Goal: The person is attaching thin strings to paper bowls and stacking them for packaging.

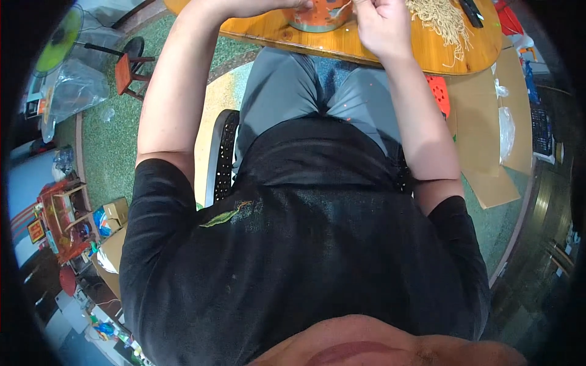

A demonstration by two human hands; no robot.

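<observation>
At the top edge, an orange patterned container (314, 17) with a pale green base stands on the wooden table (268, 29). My left hand (274, 5) comes in from its left, with fingertips against its side; the rest of that hand is cut off by the frame. My right hand (386, 25) is closed in a pinch at the container's right side. What the pinch holds is too small to make out, though a thin pale strand shows close to the fingertips. To the right of that hand lies a loose heap of beige cord (441, 23).
A black-handled tool (471, 12) lies beyond the cord, near the table's curved right end. Flattened cardboard (479, 122) and a red-orange perforated item (438, 94) are below on the right. A small wooden stool (125, 73) and a green fan (59, 39) stand left.
</observation>
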